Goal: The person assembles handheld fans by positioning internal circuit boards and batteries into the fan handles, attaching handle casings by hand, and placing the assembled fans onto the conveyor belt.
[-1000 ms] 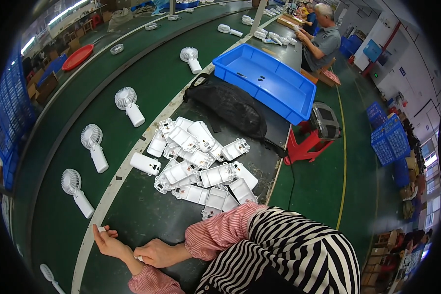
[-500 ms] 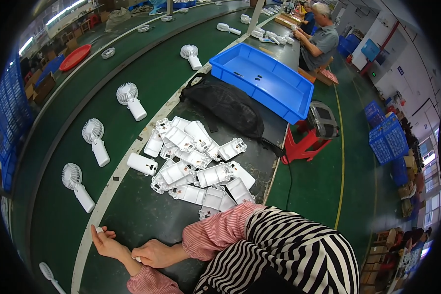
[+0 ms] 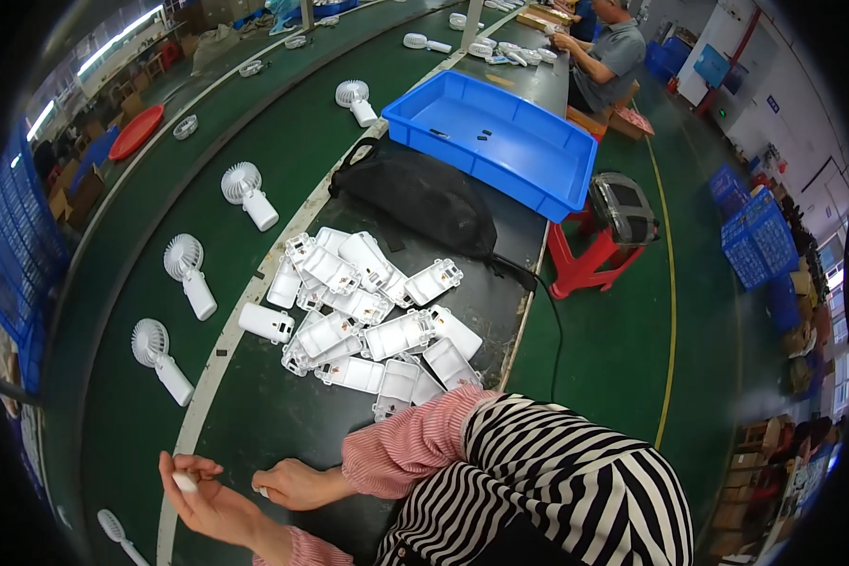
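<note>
My left hand (image 3: 201,498) is turned palm up near the bench's pale edge, its fingers apart and partly bent. Something small and white (image 3: 186,482) shows at its thumb; whether that is a finger cover or a loose piece, I cannot tell. Just to the right, my right hand (image 3: 299,484) is curled closed above the dark bench top, with a bit of white at its fingertips. Beyond both hands lies a loose pile of white plastic casing shells (image 3: 398,334), several open side up. One shell (image 3: 266,323) lies at the pile's left side.
White handheld fans (image 3: 163,363) lie spaced along the green conveyor belt (image 3: 113,415) on the left. Behind the shells are a black mesh bag (image 3: 420,203) and a blue tray (image 3: 500,141) with small dark pieces. A red stool (image 3: 594,255) stands right of the bench. A co-worker (image 3: 608,57) sits farther back.
My right hand was at my left wrist and sleeve; now the two are apart. My left hand has turned and come slightly lower. The fans near my left hand have shifted slightly on the belt.
</note>
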A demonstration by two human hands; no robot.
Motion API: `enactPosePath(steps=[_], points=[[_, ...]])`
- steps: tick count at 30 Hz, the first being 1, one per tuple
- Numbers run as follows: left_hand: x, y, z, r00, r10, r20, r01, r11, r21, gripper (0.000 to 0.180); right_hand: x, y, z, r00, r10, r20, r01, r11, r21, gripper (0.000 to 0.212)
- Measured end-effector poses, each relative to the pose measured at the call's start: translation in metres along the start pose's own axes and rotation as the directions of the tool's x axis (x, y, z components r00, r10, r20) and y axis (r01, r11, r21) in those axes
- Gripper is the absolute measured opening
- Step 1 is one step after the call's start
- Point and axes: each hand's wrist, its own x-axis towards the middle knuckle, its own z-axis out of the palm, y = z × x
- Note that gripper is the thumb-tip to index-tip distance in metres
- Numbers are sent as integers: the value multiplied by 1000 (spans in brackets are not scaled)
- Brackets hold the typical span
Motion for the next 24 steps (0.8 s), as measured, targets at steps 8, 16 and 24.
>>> enactPosePath(steps=[8, 16, 24], points=[[-71, 108, 63, 919, -4, 394, 230, 818, -528, 27, -2, -1, -3, 999, 10, 45, -11, 1000, 28, 12], [-58, 110, 51, 803, -40, 595, 428, 733, -528, 25, 6, -8, -5, 1000, 15, 26, -16, 999, 33, 8], [-43, 125, 36, 522, -254, 814, -569, 607, 554, 25, 3, -3, -1, 999, -35, 19, 36, 999, -35, 12]])
